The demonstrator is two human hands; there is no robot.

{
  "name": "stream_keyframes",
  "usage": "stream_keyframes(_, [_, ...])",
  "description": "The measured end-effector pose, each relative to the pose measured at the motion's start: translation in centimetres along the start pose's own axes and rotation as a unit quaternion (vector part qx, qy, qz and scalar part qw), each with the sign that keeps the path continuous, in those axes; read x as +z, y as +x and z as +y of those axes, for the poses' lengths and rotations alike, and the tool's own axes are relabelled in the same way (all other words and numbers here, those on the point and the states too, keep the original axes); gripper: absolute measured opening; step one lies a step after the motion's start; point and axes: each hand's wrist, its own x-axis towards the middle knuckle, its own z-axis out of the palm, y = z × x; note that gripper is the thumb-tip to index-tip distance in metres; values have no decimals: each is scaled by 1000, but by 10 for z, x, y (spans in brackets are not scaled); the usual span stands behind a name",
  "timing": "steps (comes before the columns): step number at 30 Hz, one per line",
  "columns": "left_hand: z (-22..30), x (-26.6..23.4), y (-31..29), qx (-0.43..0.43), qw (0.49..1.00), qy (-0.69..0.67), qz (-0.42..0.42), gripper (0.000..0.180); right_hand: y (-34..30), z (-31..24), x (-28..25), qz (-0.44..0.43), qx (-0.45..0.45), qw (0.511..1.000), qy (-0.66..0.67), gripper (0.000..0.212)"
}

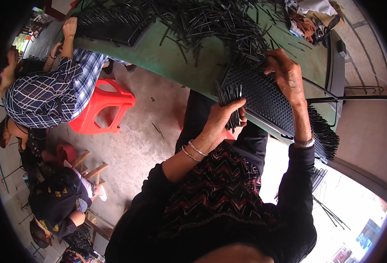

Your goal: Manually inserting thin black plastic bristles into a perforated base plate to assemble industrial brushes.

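Note:
A bundle of thin black sticks [230, 105] is gripped in my left hand [222, 116], its thumb across them, at the near edge of the table. My right hand [285, 74] is over a black tray [257, 90] covered in rows of small holes. Its fingers are bent together at the tray's far part; what they hold, if anything, is hidden. Black sticks stand upright in the tray's right end [322, 131] and some show beneath my right hand.
A large pile of loose black sticks [219, 30] covers the far side of the green table [176, 65]. Another filled tray [114, 30] lies at far left by a person in a checked shirt [40, 94] on a red stool [108, 105]. Crumpled cloth [307, 26] sits at far right.

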Motion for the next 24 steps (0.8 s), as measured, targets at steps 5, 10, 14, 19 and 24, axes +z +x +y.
stream_keyframes(5, [21, 3, 1, 112, 992, 31, 51, 20, -13, -13, -13, -69, 81, 979, 174, 12])
stream_keyframes(10, [29, 8, 2, 59, 992, 108, -4, 19, -27, -19, 2, -108, 86, 966, 220, 13])
stream_keyframes(14, [17, -1, 7, 63, 988, 142, -23, 18, -31, -14, 11, -113, 113, 953, 258, 14])
stream_keyframes(19, [14, -4, 7, 44, 993, 111, 0, 17, -36, -12, 19, -96, 132, 946, 280, 16])
stream_keyframes(24, [13, -5, 7, 49, 995, 90, -5, 20, -33, -16, 15, -108, 136, 950, 259, 14])
